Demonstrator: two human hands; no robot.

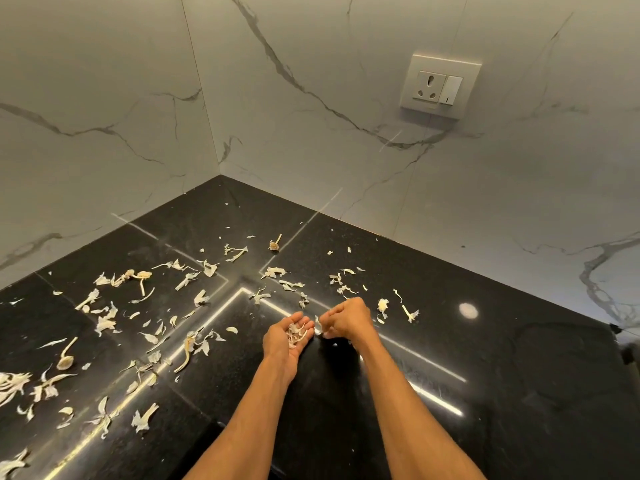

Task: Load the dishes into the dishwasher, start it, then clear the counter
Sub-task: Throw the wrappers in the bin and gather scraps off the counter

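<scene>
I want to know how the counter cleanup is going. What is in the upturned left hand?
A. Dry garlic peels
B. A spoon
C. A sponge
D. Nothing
A: the left hand lies palm up with pale garlic peels cupped in it, above the black counter still strewn with more.

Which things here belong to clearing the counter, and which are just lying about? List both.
Job in hand: garlic peels scattered on the counter; left hand cupping some peels; right hand pinching one.
Just lying about: wall socket; marble wall.
</scene>
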